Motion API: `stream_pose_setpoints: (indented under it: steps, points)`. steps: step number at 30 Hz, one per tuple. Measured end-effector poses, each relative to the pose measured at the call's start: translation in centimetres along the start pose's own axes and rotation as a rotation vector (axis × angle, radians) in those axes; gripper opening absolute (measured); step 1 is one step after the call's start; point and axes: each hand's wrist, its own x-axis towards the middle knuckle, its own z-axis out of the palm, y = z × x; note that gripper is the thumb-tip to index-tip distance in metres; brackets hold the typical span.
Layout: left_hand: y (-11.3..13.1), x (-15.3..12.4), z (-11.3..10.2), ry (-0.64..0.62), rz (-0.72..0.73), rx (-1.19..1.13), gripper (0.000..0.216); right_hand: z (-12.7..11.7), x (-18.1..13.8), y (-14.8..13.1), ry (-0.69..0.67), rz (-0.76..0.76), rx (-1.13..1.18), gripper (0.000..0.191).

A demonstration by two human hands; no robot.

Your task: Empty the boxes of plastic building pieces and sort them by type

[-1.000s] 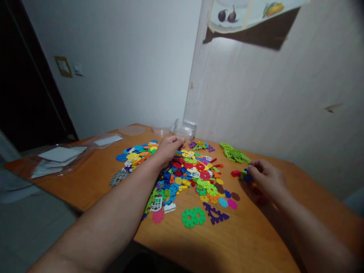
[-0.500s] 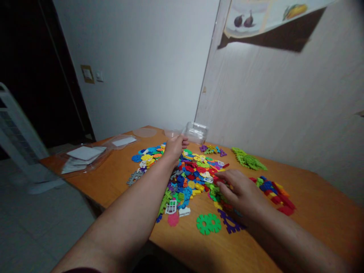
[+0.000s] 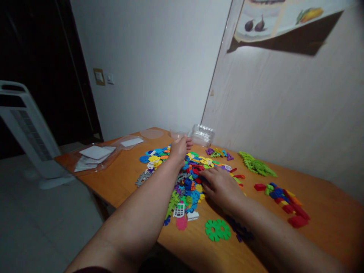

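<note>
A heap of bright plastic building pieces [image 3: 190, 172] lies spread on the orange wooden table [image 3: 318, 223]. My left hand [image 3: 181, 148] reaches over the far edge of the heap, fingers curled as in a pinch; what they hold is hidden. My right hand [image 3: 220, 185] lies palm down on the heap's right part, fingers spread over the pieces. To its right lies a joined row of red, blue, green and yellow pieces [image 3: 281, 199]. A pair of green gear discs [image 3: 217, 229] lies near the front edge.
A clear plastic box [image 3: 202, 135] and clear lids [image 3: 152, 133] stand at the far edge. A pile of light green pieces [image 3: 257, 166] lies behind right. Plastic bags with white sheets [image 3: 95, 155] lie at the left. A white tower fan [image 3: 25, 129] stands on the floor.
My right hand left the joined row at the right and moved left onto the heap. The left hand stayed at the heap's far edge. The camera turned to the left.
</note>
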Motion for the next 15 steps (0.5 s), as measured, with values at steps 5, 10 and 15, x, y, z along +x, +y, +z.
stream_pose_setpoints:
  steps: [5,10,15]
  points:
    - [0.1,-0.1,0.1,0.011,-0.002,0.023,0.024,-0.2,-0.5,0.3,0.059,0.091,0.103,0.021]
    - [0.0,0.1,0.1,-0.016,-0.009,0.034,0.024,-1.8,-2.9,3.6,0.188,0.284,0.313,0.024]
    - [-0.2,0.0,0.4,-0.021,0.026,0.073,0.023,-3.5,-7.6,10.8,0.299,0.634,0.312,0.030]
